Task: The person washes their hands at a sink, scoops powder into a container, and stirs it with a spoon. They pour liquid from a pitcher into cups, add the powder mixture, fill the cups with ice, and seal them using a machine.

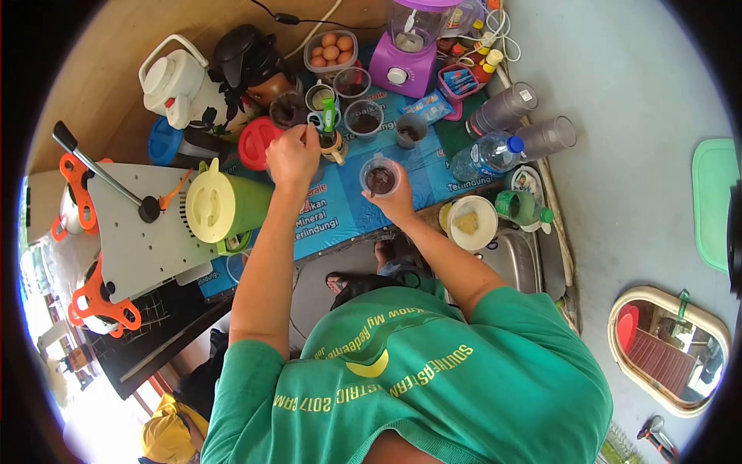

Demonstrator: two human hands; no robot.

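My right hand (395, 197) is wrapped around a clear plastic cup (379, 164) with a dark brown substance in it. A thin dark utensil seems to stick into that cup. My left hand (294, 157) is closed, fingertips pinched together, close to a mug (334, 148) and a bright green handle (328, 114). What the fingers hold, if anything, is hidden. Behind my hands stand more clear cups with dark contents: one cup (364, 118) in the middle, a smaller cup (410, 130) to the right. A red lid (259, 144) lies just left of my left hand.
A lime-green pitcher (232, 205) stands left, beside a grey perforated board (139, 232). Eggs (331, 51) fill a tub at the back, near a purple blender (402, 66). On the right are a water bottle (487, 157), a white bowl (473, 222) and a sink (515, 259).
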